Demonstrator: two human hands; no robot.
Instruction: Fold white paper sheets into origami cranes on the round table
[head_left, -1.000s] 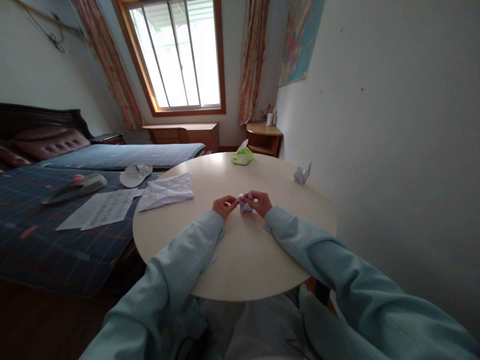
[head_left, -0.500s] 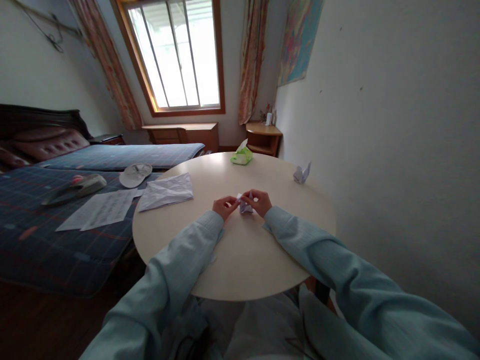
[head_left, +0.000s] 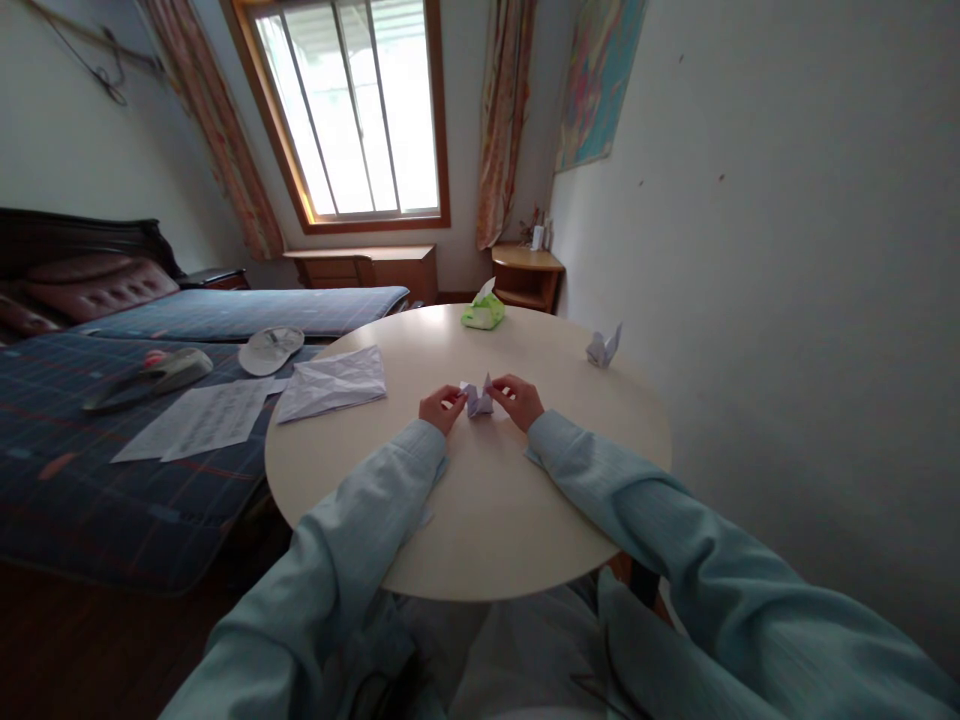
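Over the middle of the round cream table (head_left: 495, 540), a small white folded paper figure (head_left: 478, 402) with pointed ends is between my two hands. My left hand (head_left: 443, 407) pinches its left point between thumb and fingers. On the other side, my right hand (head_left: 517, 400) has its fingertips closed on the upright right point. The figure's middle shows in the gap between the hands. A second folded paper figure (head_left: 602, 347), with a raised tip, stands apart near the table's right edge.
A stack of white paper (head_left: 334, 382) lies at the table's left edge. A green tissue pack (head_left: 484, 308) sits at the far edge. On the bed (head_left: 172, 520) to the left are printed sheets (head_left: 202, 420) and a white cap (head_left: 271, 350). A wall (head_left: 787, 300) rises at right.
My hands have moved apart slightly, the left one going left. The folded paper figure has shifted a little left and up, and more of it shows between my fingers.
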